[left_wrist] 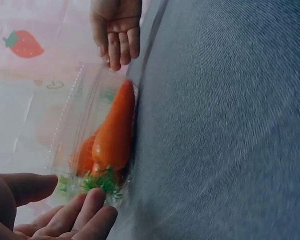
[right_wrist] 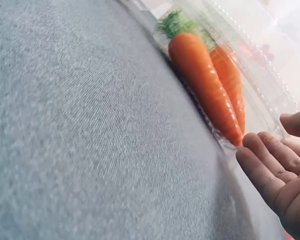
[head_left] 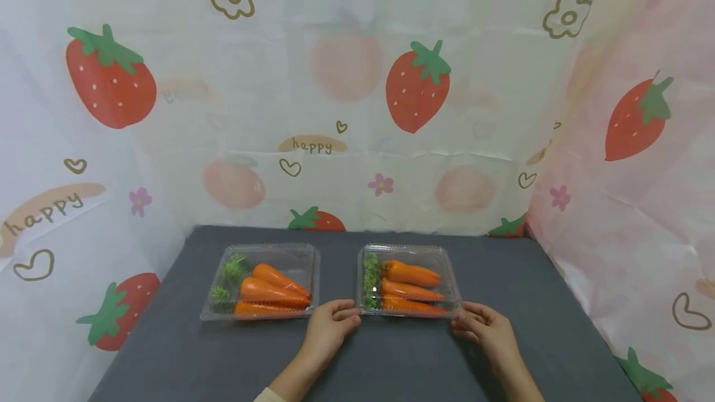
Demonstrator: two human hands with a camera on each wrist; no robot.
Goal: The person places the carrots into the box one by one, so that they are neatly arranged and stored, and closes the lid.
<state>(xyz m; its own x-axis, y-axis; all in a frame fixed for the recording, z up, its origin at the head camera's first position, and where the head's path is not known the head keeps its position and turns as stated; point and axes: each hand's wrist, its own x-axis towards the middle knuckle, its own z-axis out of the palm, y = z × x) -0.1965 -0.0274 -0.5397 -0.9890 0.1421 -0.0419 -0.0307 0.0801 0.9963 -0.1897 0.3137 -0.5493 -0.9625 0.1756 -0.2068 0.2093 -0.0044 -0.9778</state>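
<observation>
A clear plastic box (head_left: 454, 278) with several orange carrots (head_left: 412, 289) and a strip of green leaves (head_left: 371, 281) inside stands between my two hands, its lid down. My left hand (head_left: 331, 326) is at the near left corner, fingers extended and touching or nearly touching the side. At the opposite near corner, my right hand (head_left: 487, 329) has its fingertips against the box's edge. In the left wrist view, the thumb of my left hand (left_wrist: 65, 220) is spread from the fingers. My right hand (right_wrist: 285, 175) looks much the same in the right wrist view, its fingers fairly straight.
To the left sits a second clear box (head_left: 315, 265), also lidded, with carrots (head_left: 274, 290) and green leaves (head_left: 234, 268). Both boxes lie on a dark grey cloth (head_left: 402, 365). Behind and at the sides hangs a strawberry-print curtain (head_left: 357, 191).
</observation>
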